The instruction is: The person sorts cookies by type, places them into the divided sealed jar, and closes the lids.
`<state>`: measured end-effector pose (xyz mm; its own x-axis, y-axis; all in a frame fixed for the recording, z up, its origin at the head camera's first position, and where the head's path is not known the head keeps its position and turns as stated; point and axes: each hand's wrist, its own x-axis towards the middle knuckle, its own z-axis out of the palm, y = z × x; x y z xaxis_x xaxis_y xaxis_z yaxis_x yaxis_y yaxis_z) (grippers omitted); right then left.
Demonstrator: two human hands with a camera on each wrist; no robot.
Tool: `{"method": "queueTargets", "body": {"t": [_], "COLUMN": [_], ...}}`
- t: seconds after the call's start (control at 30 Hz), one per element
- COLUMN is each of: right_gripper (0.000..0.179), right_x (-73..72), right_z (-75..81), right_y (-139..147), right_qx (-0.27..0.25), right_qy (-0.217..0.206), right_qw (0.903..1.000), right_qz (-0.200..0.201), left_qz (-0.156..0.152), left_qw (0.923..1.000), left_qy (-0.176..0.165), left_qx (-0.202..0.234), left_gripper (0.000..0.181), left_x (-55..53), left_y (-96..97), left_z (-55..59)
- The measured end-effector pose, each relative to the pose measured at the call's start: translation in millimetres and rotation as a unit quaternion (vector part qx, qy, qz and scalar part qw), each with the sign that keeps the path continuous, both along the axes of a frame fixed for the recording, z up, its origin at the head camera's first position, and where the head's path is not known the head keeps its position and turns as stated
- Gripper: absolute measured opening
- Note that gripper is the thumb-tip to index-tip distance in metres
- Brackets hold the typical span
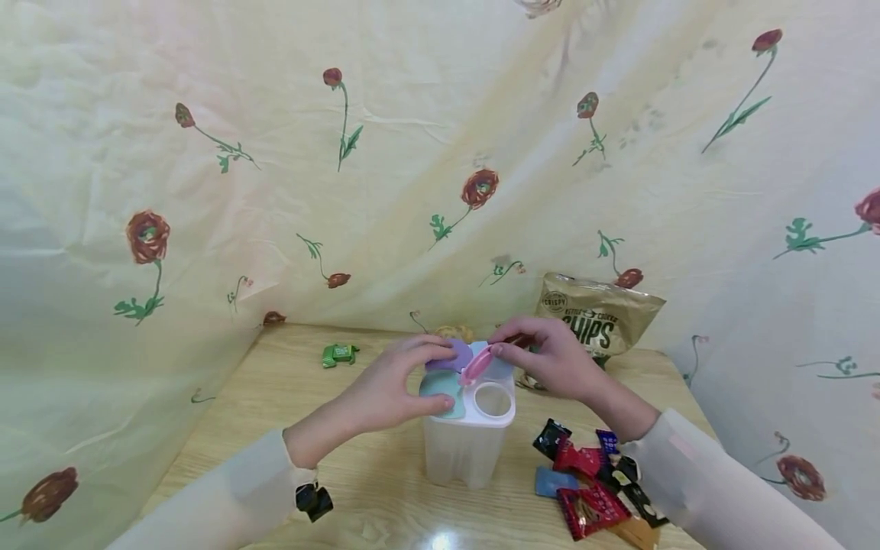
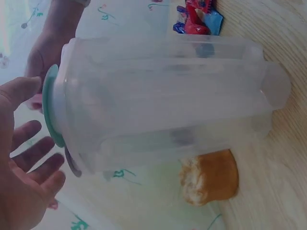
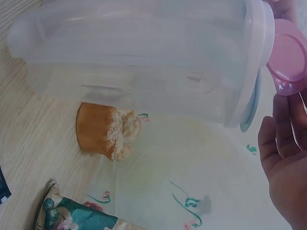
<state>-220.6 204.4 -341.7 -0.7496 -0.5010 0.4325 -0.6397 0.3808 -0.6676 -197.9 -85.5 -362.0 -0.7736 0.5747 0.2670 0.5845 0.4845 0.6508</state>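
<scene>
Frosted container [image 1: 458, 452], round pink lid [image 3: 289, 56]

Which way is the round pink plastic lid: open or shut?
Open: the pink lid is tilted up, round white-rimmed hole beside it uncovered.

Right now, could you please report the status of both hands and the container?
Left hand on purple lid and teal lid; right hand pinching raised pink lid; container upright; nothing over its open hole.

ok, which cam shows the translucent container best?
Left wrist: the translucent container fits in frame, side-on and large, top to base. Right wrist is also close and side-on, but the picture's upper edge crops it. Head shows it smaller, from above, the left hand covering part of its top.
</scene>
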Motion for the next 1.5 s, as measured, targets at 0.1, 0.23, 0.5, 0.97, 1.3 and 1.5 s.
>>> {"method": "queueTargets", "body": {"t": [0.1,0.23,0.5,0.97,1.3,1.5], "right_gripper": [0.013,0.012,0.009,0.014,0.017,0.018], "right_x": [-1.2,-2.4,-5.7,-3.4,2.3,1.7], "right_z": [0.6,0.5,-1.1,-0.4,-9.4,-39.5], "right_y": [0.1,1.1,2.4,7.9,43.5,75.6], "right_qx": [-0.004,-0.009,-0.017,-0.003,0.027,0.085], "right_qy": [-0.023,-0.048,-0.076,-0.084,-0.113,-0.099], "right_qw": [0.9997,0.9988,0.9968,0.9964,0.9907,0.9864], "right_qz": [-0.001,-0.009,-0.018,-0.015,-0.07,-0.099], "left_qz": [-0.027,-0.029,0.003,-0.01,0.019,0.015], "left_qw": [0.9989,0.9981,0.9924,0.9941,0.9977,0.9982], "left_qy": [0.03,0.021,-0.066,-0.058,-0.022,-0.027], "left_qx": [0.023,0.05,0.104,0.091,0.061,0.051], "left_gripper": [0.053,0.045,0.039,0.02,0.013,0.013], "left_x": [2.6,3.4,-1.5,1.2,3.8,4.0], "left_y": [4.5,10.4,14.5,20.1,19.1,19.3], "left_z": [4.5,8.7,14.2,16.0,17.8,18.6]}}
